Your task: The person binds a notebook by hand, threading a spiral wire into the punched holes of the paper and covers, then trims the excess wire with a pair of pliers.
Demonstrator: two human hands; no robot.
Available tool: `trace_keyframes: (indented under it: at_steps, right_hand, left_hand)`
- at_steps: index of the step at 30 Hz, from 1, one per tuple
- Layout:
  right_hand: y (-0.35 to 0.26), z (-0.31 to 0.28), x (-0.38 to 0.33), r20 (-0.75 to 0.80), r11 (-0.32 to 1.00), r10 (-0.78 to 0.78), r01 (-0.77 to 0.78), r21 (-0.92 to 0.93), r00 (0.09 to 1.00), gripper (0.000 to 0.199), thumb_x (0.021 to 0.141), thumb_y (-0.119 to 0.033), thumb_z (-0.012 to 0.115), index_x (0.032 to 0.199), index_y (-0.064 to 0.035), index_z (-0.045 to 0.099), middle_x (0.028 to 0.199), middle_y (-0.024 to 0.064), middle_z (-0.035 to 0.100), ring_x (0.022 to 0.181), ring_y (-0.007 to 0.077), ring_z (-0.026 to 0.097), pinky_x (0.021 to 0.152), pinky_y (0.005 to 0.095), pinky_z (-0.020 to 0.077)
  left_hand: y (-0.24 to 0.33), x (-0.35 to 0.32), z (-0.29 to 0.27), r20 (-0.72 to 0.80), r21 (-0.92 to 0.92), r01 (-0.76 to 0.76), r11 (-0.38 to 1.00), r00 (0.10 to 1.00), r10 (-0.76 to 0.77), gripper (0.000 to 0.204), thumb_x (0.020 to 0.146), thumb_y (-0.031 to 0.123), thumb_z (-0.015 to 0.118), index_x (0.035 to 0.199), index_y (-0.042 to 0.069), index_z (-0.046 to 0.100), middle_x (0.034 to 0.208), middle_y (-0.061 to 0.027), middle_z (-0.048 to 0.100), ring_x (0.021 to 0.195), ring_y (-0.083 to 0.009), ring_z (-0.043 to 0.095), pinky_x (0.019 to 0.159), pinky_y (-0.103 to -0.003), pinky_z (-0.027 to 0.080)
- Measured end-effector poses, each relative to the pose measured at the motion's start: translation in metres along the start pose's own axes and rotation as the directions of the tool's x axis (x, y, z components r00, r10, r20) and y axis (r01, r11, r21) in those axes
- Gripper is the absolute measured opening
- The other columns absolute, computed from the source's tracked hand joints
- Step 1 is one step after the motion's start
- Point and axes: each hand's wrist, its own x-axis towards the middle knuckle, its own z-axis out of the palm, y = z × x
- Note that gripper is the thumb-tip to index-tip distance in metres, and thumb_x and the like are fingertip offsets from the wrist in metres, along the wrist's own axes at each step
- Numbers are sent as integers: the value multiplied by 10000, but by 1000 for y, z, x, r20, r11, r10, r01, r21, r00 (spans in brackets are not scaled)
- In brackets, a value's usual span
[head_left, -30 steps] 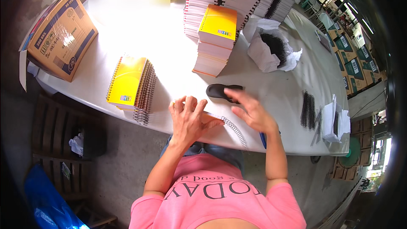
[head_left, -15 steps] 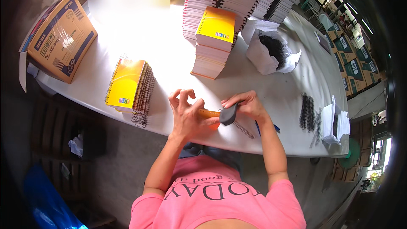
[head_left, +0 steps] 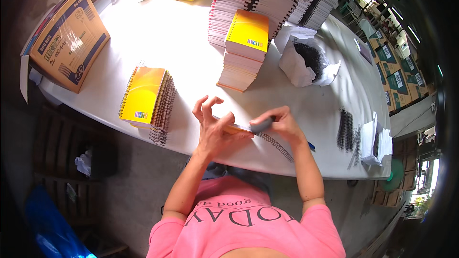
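Notebook in left hand | yellow stack beyond | carton left | coils right

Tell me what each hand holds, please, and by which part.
Left hand: a notebook, exact place hidden; right hand: a dark tool, by the end away from the notebook.

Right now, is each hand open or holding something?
Left hand: holding a small yellow-orange paper notebook, some fingers raised.
Right hand: closed around a dark, rounded tool.

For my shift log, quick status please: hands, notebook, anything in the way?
Left hand gripping notebook. Right hand holding dark object at notebook's right end. Dark coil sticking out there. Yellow-topped stack beyond, apart from both hands.
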Motion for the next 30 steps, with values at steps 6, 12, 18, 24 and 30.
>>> trace_keyframes:
  at_steps: [6, 12, 18, 24, 30]
  right_hand:
    - [15, -3, -5, -221, 979, -19, -26, -201, 975, 283, 681, 151, 589, 874, -3, 729, 856, 133, 709, 817, 208, 673, 775, 295, 520]
    - [-7, 1, 1, -185, 887, -157, 56, -459, 970, 317, 649, 154, 568, 851, -26, 735, 821, 121, 709, 801, 203, 675, 774, 283, 524]
    - [-16, 2, 7, -90, 851, -230, 155, -501, 969, 280, 649, 130, 634, 863, -20, 735, 811, 112, 703, 798, 176, 664, 738, 266, 512]
    - [-14, 5, 17, -96, 873, -204, 137, -468, 974, 273, 660, 107, 593, 866, -12, 729, 852, 105, 708, 781, 162, 660, 718, 248, 497]
    - [-19, 6, 22, 52, 925, -134, 144, -351, 990, 233, 678, 116, 610, 861, 21, 719, 846, 148, 701, 795, 185, 669, 746, 270, 520]
  left_hand:
    - [-1, 2, 1, 69, -94, 92, 991, 994, -86, 551, 450, 501, 862, 712, 99, 591, 1204, -159, 371, 1152, -383, 276, 952, -494, 292]
    - [-9, 3, 4, 140, -148, 138, 979, 983, -118, 589, 440, 496, 868, 768, 98, 585, 1223, -169, 367, 1008, -327, 350, 875, -440, 365]
    - [-16, 4, 10, 112, -274, 168, 947, 984, -142, 590, 465, 459, 884, 801, 85, 577, 1188, -168, 347, 987, -317, 364, 843, -440, 393]
    - [-31, 0, 21, 126, -389, 252, 886, 967, -220, 570, 478, 400, 904, 833, 98, 577, 1210, -151, 275, 974, -287, 375, 772, -394, 434]
    - [-23, 1, 13, 157, -322, 190, 927, 977, -146, 535, 492, 363, 907, 791, 89, 558, 1189, -129, 275, 920, -264, 397, 771, -406, 444]
